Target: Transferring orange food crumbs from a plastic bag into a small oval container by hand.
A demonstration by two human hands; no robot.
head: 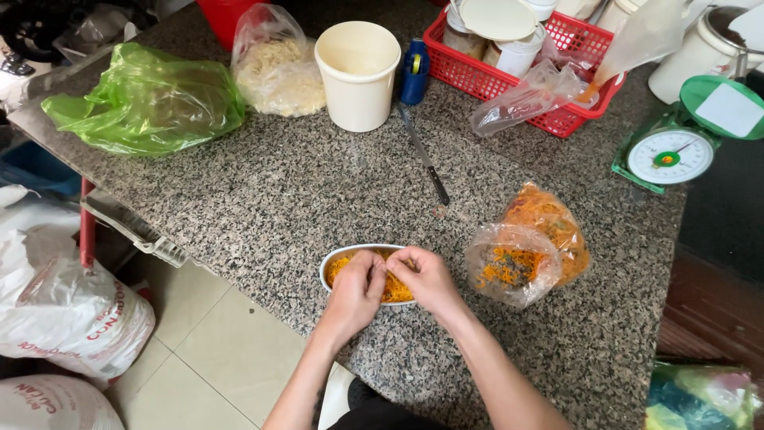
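A small oval white tray filled with orange shredded food sits near the front edge of the granite counter. Both hands rest over it. My left hand has its fingers curled down into the shreds at the tray's middle. My right hand pinches the shreds just beside it, fingertips almost touching the left hand's. A clear plastic bag with more of the orange shreds lies to the right of the tray, its mouth open toward the hands.
Behind lie a long knife, a cream bucket, a clear bag of pale shreds, a green plastic bag, a red basket of containers and a green kitchen scale. White sacks stand on the floor at the left.
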